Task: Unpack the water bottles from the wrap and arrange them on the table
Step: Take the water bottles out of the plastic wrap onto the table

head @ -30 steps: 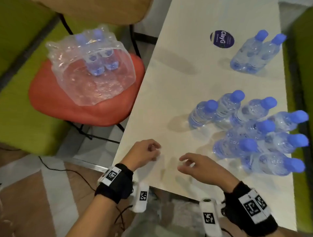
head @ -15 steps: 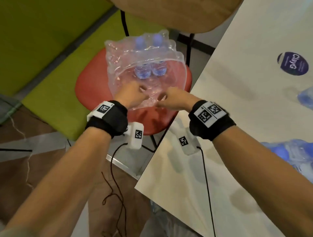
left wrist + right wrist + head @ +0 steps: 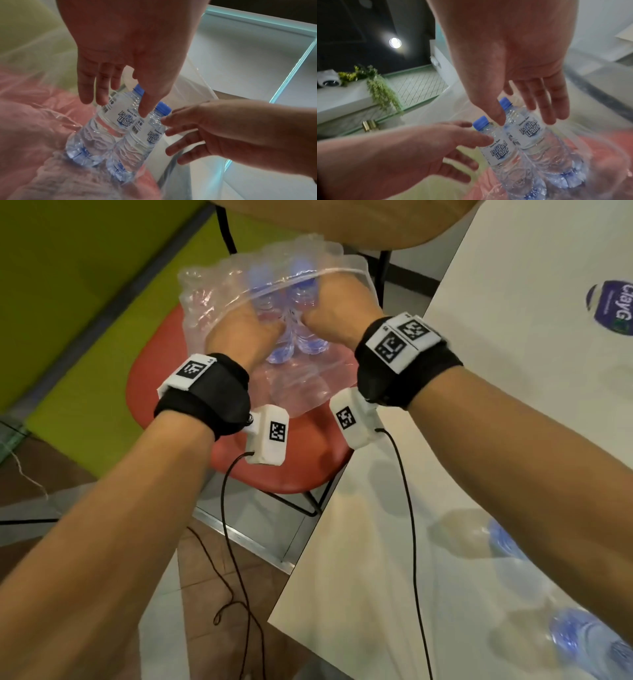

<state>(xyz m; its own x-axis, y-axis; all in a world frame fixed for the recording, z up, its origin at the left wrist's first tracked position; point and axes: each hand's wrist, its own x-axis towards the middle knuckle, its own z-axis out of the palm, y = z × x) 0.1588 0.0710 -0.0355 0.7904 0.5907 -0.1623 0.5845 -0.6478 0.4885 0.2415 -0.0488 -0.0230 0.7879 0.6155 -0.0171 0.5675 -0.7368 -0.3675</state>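
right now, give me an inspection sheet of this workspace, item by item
surface: white table at right, with a round blue sticker; red chair seat beside it.
job's things: two water bottles with blue caps, side by side inside the opened plastic wrap on the seat; more bottles on the table, blurred.
clutter: nothing seen.
grippers: left hand and right hand reach into the wrap, fingers spread at the bottles, neither closed round one yet.
cables: black leads hang from both wrist units towards the floor.
surroundings: green seating, wooden chair back, tiled floor.
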